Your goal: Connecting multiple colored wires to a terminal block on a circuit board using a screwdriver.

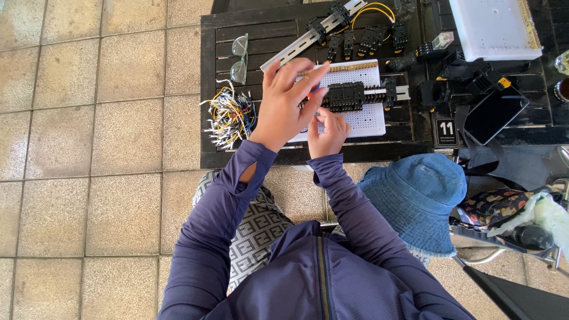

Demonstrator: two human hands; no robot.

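A white perforated board [361,74] lies on a black slatted table [267,29]. A row of black terminal sockets [347,95] sits on a metal rail across the board. My left hand [287,104] hovers over the board's left part, fingers curled around a slim orange-tipped tool that is mostly hidden. My right hand [327,131] rests at the board's near edge, just under the sockets, fingertips pinched together; what they hold is hidden.
A bundle of short coloured wires [231,115] lies left of the board, clear safety glasses [239,56] behind it. Behind the board lie a loose metal rail [299,44], more black sockets [370,38] and a white tray [495,26]. A phone [495,112], blue denim hat [418,198] and bag [504,204] lie right.
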